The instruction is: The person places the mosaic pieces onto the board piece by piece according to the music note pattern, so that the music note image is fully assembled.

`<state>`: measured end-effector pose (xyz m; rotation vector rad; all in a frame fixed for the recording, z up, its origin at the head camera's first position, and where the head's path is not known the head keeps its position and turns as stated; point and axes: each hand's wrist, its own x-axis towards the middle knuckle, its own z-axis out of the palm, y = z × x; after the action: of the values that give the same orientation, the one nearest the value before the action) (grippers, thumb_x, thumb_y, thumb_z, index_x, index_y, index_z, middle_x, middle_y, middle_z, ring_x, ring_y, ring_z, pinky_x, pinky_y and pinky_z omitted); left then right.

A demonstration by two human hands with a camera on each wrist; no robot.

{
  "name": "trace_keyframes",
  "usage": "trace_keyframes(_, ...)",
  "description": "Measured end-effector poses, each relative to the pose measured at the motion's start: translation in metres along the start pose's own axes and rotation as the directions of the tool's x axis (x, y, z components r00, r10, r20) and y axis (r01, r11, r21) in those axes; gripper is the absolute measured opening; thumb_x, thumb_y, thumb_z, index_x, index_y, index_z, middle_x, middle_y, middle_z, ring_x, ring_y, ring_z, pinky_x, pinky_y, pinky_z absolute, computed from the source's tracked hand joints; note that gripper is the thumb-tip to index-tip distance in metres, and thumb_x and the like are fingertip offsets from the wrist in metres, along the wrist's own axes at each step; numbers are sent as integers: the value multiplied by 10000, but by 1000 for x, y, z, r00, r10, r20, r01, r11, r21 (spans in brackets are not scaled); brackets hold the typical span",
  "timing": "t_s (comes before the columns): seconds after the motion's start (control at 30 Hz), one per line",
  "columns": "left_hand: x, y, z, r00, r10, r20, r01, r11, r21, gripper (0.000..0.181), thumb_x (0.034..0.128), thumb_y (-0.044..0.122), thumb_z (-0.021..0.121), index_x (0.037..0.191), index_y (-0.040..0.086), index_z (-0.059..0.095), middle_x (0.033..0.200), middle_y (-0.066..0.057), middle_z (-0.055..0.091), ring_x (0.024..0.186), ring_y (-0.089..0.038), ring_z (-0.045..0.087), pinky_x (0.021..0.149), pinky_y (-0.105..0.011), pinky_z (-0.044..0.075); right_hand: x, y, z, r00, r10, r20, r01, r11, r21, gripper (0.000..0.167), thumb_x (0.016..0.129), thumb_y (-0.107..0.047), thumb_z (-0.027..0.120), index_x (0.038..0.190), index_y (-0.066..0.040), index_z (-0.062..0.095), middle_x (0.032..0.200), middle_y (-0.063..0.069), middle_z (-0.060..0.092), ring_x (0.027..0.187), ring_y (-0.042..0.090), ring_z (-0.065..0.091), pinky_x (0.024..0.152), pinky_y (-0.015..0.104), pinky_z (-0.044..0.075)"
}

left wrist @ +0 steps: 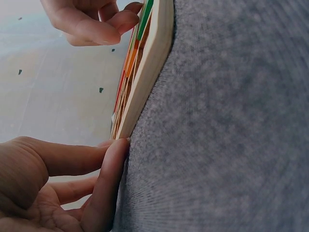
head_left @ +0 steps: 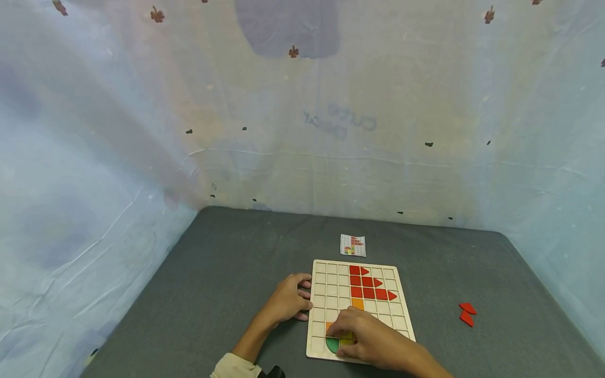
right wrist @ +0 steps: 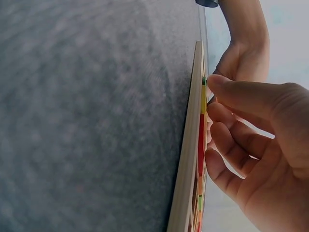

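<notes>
A square wooden grid board (head_left: 326, 294) lies on the grey cloth with coloured flat pieces in its cells. Several red pieces (head_left: 368, 282) form stepped rows with pointed ends at its upper right. My left hand (head_left: 285, 299) holds the board's left edge, thumb and fingers at the rim in the left wrist view. Over the board's lower part, the fingertips of my right hand (head_left: 373, 336) touch the pieces, with the thumb beside a green rounded piece (head_left: 332, 344). Yellow pieces (head_left: 346, 343) and an orange piece (head_left: 357, 303) show around this hand, which hides some cells.
Behind the board lies a small printed card (head_left: 353, 252) with a coloured grid pattern. Two loose red pieces (head_left: 467, 313) sit on the grey cloth (head_left: 227, 262) to the right. Pale patterned sheets (head_left: 307, 178) hang behind and at the sides.
</notes>
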<state>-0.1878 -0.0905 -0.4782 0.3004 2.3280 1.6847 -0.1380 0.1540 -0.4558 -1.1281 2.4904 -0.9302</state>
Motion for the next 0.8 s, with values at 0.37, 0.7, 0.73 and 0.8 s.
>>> trace_keyframes(0.37,0,-1,-1,1000,-8,7,8,1000,-6,660,846,-108,750,1467,-79,527,1275,-190,584,1056,-284,666,590,-368,664,4,-2,3,1000,-3,-22,3,1000,-20,231,927,-174,826,1140,-247,774,1097,-185,668,1004,-23,565,877,230,553)
trace_keyframes(0.7,0,-1,1,1000,-10,-8,10,1000,0,662,830,-120,756,1455,-82,540,1251,-187,588,1031,-277,671,576,-366,662,-4,6,-6,997,65,-37,-63,997,40,242,943,-243,817,1178,-227,766,1087,-159,666,973,7,569,834,244,553)
trace_keyframes(0.73,0,-1,1,1000,-10,-10,10,1000,2,662,829,-121,757,1454,-81,541,1249,-185,589,1028,-275,672,576,-365,662,-6,7,-7,996,79,-42,-77,996,45,242,948,-256,813,1183,-232,761,1092,-156,664,974,16,569,834,249,553)
trace_keyframes(0.8,0,-1,1,1000,-10,-16,10,1000,5,664,826,-124,759,1453,-79,542,1245,-182,589,1024,-270,669,572,-362,661,-10,11,-11,993,100,-62,-98,995,37,251,950,-285,813,1188,-233,755,1100,-154,670,975,22,565,840,266,553)
